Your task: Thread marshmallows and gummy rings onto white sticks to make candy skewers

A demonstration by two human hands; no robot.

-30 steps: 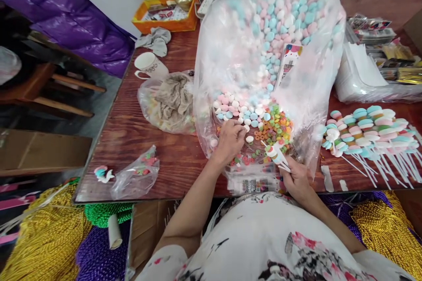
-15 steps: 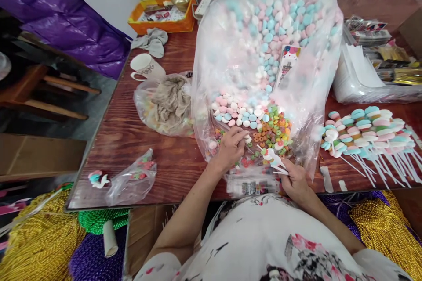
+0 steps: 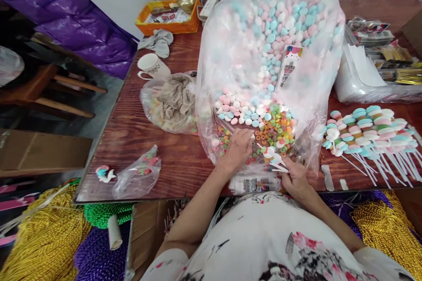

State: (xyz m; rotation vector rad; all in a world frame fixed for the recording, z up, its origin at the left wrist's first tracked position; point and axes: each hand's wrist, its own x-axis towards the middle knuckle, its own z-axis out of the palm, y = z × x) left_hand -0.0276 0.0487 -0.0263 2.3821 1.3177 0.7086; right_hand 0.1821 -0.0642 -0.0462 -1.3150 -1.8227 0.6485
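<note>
My right hand (image 3: 295, 174) is closed round several thin white sticks, which carry white and coloured candies (image 3: 271, 153) at their upper ends. Over the near part of the clear plastic bag (image 3: 214, 52), my left hand (image 3: 239, 147) has its fingers curled together. A small white bit shows at its fingertips, too little to name. Beside those fingertips lie small ring-shaped candies (image 3: 275, 129) in orange, green, yellow and red. Just beyond them spread round pink, white and blue candies (image 3: 242, 109), with many more of the kind inside the bag.
Finished-looking candy skewers (image 3: 369, 129) lie stacked at the right, below a clear tray (image 3: 359, 90) of packaging. To the left are a white mug (image 3: 153, 66), a bag topped with a brown cloth (image 3: 176, 99), a small plastic bag (image 3: 138, 175) and an orange basket (image 3: 165, 26).
My left hand has shifted slightly, its fingers now further over the ring candies. My right hand keeps its hold on the sticks. The whole view has moved a little.
</note>
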